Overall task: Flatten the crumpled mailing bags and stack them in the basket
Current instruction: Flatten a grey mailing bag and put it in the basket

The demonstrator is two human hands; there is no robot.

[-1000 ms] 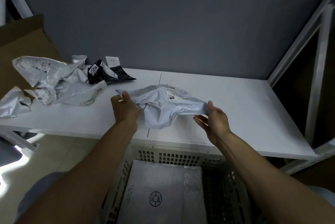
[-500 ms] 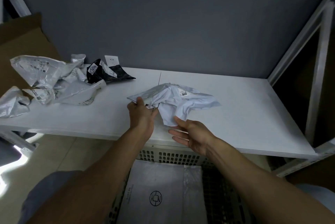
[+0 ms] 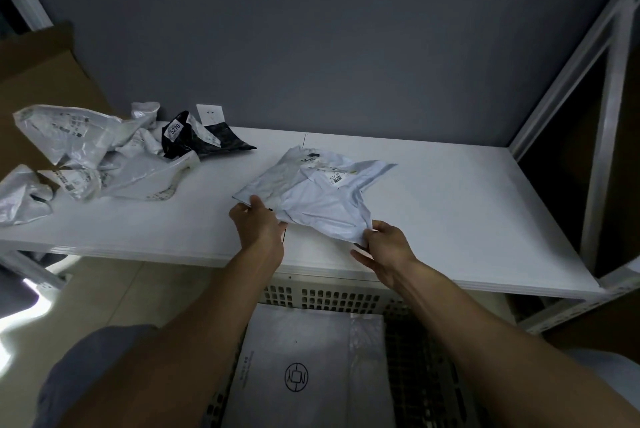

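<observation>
A pale grey mailing bag lies partly spread on the white table, still creased, with a small label near its middle. My left hand pinches its near left corner. My right hand pinches its near right corner at the table's front edge. Below the table stands a white perforated basket, and a flattened white bag with a round black logo lies inside it. A heap of crumpled white bags and a black bag sit at the table's left.
A brown cardboard box stands behind the heap at the left. White shelf uprights rise at the right. A grey wall closes the back. A wall socket shows behind the black bag.
The bag was held bunched between both hands, then laid down and spread wider on the table. My right hand let go, swung under, and took the near right corner.
</observation>
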